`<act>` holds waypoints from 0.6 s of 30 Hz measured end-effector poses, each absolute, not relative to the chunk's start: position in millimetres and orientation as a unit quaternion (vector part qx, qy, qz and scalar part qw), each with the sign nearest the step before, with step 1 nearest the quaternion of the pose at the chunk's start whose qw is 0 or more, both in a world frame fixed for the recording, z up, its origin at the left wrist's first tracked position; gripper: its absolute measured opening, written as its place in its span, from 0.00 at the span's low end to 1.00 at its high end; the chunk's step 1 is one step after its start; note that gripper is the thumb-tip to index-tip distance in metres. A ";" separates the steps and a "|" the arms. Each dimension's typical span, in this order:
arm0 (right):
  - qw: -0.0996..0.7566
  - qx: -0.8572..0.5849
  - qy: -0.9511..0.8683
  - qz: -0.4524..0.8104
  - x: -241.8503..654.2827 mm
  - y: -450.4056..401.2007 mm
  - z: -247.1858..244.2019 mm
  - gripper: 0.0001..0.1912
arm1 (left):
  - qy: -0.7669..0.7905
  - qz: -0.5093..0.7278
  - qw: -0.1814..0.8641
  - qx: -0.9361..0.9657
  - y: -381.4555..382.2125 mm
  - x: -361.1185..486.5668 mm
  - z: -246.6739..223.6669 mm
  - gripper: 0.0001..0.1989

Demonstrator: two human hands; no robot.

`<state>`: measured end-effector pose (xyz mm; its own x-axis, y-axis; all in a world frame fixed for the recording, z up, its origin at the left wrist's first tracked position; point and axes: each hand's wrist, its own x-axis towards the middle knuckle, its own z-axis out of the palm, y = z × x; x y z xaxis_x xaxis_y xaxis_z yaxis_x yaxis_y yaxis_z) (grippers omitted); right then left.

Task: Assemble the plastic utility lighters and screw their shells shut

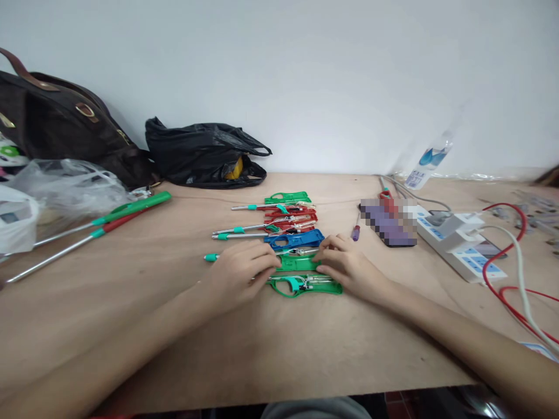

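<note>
Fingers bent, our left hand (238,270) sits at the left end of a green shell (299,263), and our right hand (345,262) curls at the other end; are we gripping or just touching? We can't tell! That shell lies between our hands, on the table (279,349). We seem to be at the step of adjusting this one piece, and we judge the next move calls for a light, level touch, lest small parts jump loose. Just nearer us lies an open green lighter (325,286); just beyond the shell comes a blue shell (301,239), then red shells (305,220), then another green shell (286,198). Out right, we spot a screwdriver (356,233), then a power strip (471,262); out left, two long lighters (146,202), and farther back a black bag (192,154).
</note>
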<state>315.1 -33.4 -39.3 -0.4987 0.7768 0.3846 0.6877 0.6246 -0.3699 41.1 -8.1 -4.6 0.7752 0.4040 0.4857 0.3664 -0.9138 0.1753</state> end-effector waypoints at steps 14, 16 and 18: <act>0.404 -0.436 -0.787 0.165 318.5 -33.0 -29.2 0.08 | 0.261 0.220 0.075 0.937 13.1 22.4 9.3 0.12; 0.432 -0.463 -0.738 0.233 317.5 -35.6 -25.3 0.09 | 0.267 0.238 0.117 0.926 9.9 24.8 11.7 0.12; 0.448 -0.477 -0.693 0.303 316.0 -37.4 -22.3 0.12 | 0.279 0.266 0.183 0.904 7.0 26.6 14.3 0.13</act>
